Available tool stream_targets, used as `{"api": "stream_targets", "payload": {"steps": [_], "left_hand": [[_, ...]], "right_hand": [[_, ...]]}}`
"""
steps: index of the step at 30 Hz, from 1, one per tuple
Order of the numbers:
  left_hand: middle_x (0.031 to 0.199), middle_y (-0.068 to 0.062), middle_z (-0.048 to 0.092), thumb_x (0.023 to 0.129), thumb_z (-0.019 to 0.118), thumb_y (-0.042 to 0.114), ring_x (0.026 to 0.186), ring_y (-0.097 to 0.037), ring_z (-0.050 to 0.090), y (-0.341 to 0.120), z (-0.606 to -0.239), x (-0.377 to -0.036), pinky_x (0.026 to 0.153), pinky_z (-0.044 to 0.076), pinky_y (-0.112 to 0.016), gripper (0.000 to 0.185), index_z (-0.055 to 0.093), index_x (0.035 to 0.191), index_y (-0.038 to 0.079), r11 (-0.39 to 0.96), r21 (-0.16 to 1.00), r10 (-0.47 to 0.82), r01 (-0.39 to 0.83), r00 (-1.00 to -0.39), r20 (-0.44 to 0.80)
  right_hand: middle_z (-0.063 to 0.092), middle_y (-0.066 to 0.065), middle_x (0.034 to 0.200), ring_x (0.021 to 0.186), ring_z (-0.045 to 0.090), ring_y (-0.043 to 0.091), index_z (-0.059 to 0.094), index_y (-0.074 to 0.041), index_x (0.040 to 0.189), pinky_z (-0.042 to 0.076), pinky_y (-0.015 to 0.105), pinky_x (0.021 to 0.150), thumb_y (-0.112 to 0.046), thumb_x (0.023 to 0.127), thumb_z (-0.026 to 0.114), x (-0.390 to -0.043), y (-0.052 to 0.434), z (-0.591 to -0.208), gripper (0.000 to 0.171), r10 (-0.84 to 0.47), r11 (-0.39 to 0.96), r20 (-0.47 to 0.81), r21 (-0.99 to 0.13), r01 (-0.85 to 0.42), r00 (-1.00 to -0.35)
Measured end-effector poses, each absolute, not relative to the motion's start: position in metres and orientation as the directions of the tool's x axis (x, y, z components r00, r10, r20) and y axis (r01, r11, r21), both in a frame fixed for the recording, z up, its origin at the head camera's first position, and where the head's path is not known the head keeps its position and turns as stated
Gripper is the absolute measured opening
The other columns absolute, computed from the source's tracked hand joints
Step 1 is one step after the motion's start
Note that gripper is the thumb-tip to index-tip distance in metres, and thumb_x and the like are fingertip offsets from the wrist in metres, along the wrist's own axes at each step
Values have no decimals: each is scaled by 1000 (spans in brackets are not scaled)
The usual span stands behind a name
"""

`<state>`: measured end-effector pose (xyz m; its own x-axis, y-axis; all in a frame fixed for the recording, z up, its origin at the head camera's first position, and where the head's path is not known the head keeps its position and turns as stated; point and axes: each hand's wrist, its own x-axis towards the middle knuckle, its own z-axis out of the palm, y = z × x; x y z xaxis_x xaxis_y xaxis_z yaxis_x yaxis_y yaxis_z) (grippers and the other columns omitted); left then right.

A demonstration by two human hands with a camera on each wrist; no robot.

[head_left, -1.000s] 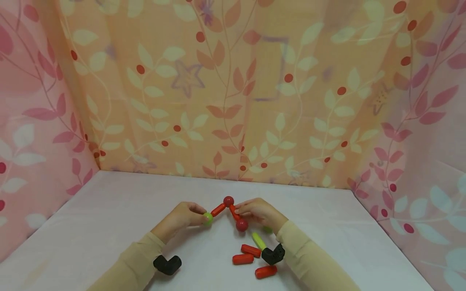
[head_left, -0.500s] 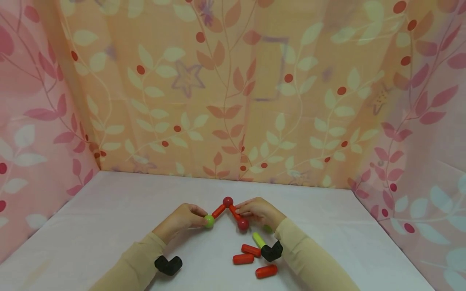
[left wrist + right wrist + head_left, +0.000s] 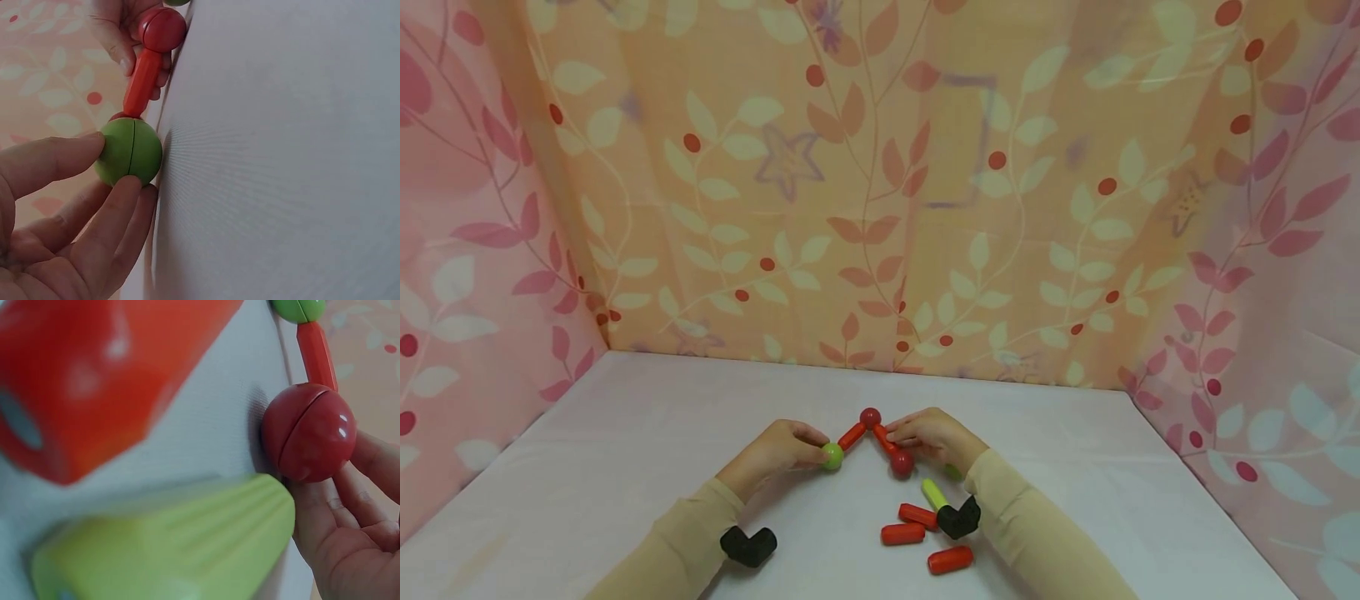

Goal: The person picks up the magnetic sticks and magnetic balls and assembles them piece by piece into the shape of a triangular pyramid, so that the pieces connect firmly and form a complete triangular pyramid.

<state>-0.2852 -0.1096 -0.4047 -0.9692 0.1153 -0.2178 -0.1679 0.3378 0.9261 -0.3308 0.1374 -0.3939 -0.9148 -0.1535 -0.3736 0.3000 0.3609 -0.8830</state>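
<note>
The green ball (image 3: 130, 152) looks like smooth matt plastic, with a fine seam round its middle. Just beyond it, the red rod (image 3: 141, 78) has the same even, satin plastic skin. The red ball (image 3: 309, 432) is glossier, catching small white highlights, and is seamed too. Beside that red ball, the green rod (image 3: 169, 547) shows soft lengthwise ridges. The counter (image 3: 281, 156) wears a white cloth with a fine woven grain, matt throughout.
</note>
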Motion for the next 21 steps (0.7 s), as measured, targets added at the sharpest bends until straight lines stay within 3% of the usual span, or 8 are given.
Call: {"api": "stream_targets", "payload": {"steps": [21], "left_hand": [[107, -12, 71, 82, 78, 6, 90, -17, 66, -109, -405, -285, 82, 59, -30, 25, 73, 105, 0, 358, 915, 100, -183, -967, -232]], "right_hand": [[72, 9, 110, 87, 63, 17, 76, -4, 110, 53, 19, 71, -8, 87, 74, -330, 138, -395, 24, -156, 401, -355, -876, 269, -922]]}}
